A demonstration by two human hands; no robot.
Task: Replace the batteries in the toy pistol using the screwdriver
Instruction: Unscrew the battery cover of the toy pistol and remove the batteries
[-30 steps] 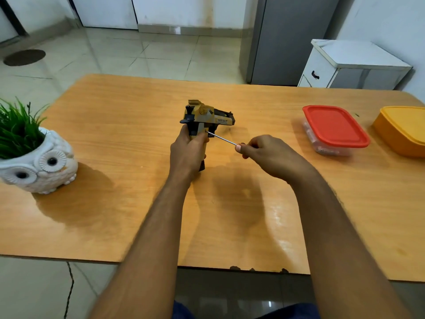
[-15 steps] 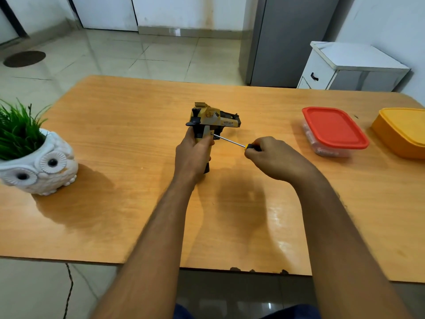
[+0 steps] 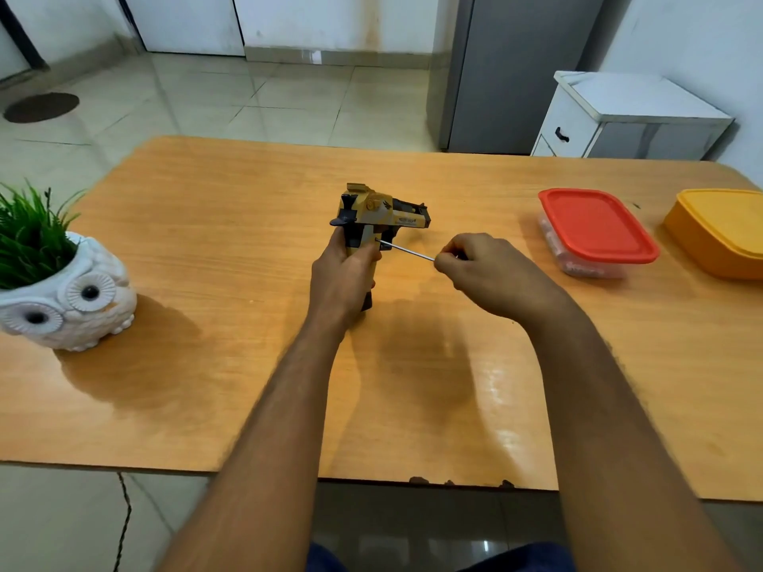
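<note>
Table [image 3: 206, 386] of wood holds the job near its middle. Left hand [image 3: 342, 282] wraps round the grip of the toy pistol [image 3: 380, 216], standing it up. Right hand [image 3: 487, 274] pinches the screwdriver [image 3: 406, 250], tip on the grip. It looks like the unscrewing step; next, keep turning gently, tip pressed straight in

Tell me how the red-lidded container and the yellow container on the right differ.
The red-lidded container has a clear body with contents dimly visible; the yellow container is opaque, yellow all over. The red-lidded one sits nearer the toy pistol; the yellow one lies at the table's right end, cut off by the frame. Both are closed, squarish and rest on the table.
</note>
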